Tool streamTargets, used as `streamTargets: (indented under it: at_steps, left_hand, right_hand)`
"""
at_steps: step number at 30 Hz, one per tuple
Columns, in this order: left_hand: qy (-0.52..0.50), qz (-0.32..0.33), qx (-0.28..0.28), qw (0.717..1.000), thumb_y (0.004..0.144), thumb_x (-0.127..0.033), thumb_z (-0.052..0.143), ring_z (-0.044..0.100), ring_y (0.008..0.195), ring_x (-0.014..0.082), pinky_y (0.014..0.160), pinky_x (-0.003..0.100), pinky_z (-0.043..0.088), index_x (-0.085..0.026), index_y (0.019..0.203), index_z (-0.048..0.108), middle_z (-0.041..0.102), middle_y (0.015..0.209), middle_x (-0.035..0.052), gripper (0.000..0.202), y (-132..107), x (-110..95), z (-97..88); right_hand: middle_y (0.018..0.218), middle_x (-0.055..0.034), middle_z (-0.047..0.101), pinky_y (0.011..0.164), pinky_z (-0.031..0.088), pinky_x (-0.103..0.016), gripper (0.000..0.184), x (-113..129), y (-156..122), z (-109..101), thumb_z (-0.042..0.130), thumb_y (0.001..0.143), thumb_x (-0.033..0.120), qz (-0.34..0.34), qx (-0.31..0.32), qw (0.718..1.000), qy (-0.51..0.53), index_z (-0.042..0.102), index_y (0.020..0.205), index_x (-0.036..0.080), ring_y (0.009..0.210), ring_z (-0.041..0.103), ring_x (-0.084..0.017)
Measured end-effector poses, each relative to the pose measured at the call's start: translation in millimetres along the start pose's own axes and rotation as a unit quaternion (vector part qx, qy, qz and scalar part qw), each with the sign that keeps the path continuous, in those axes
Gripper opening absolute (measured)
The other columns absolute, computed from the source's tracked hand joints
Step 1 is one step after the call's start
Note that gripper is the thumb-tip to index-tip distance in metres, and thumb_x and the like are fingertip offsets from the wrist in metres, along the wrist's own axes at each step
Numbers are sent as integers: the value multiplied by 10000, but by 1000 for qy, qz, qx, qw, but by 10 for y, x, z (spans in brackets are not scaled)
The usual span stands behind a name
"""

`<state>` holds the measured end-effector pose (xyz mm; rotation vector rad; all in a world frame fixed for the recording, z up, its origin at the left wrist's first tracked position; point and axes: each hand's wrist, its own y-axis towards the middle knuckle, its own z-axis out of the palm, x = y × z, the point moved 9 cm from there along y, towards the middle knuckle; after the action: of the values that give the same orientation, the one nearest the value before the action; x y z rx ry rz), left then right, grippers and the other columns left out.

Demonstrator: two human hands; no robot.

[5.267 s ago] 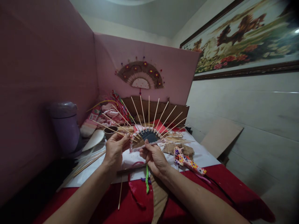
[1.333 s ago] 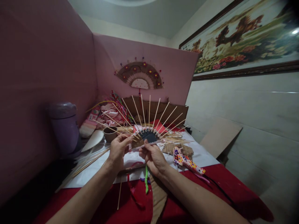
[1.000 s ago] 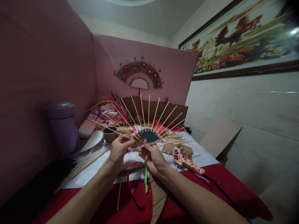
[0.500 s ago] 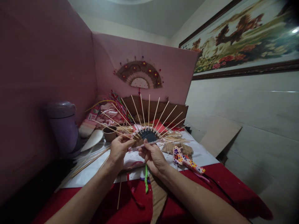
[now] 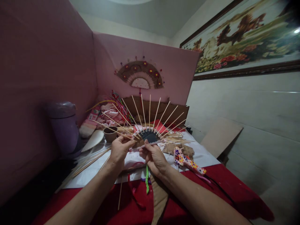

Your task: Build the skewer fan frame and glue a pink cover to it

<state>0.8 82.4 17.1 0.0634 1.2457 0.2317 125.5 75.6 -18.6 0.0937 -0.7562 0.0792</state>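
Note:
I hold a half-made fan frame upright above the table: a dark half-disc base with several thin bamboo sticks fanning up and outward. My left hand pinches its left edge near the lowest left stick, fingers closed. My right hand grips the bottom of the base, thumb up against the dark half-disc. A green strip hangs below the right hand.
A flower-patterned glue gun lies right of my hands on white paper over a red cloth. Loose sticks, a small brown cup, a purple jar and ribbons sit left. A finished fan hangs on the pink board.
Almost nothing differs. Both hands keep their hold on the fan frame, with only slight shifts of the left fingers along its left edge.

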Motion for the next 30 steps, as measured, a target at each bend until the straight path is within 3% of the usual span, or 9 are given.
streamTargets:
  at_steps: [30]
  left_hand:
    - [10, 8, -11, 1000, 494, -179, 702, 550, 576, 129, 544, 247, 394, -118, 681, 585, 621, 626, 12, 229, -16, -39, -10]
  right_hand:
    - [565, 1, 645, 492, 509, -188, 238, -10, 0, -7, 770, 604, 244, 3, 1, 1000, 6, 569, 667, 133, 493, 596, -93]
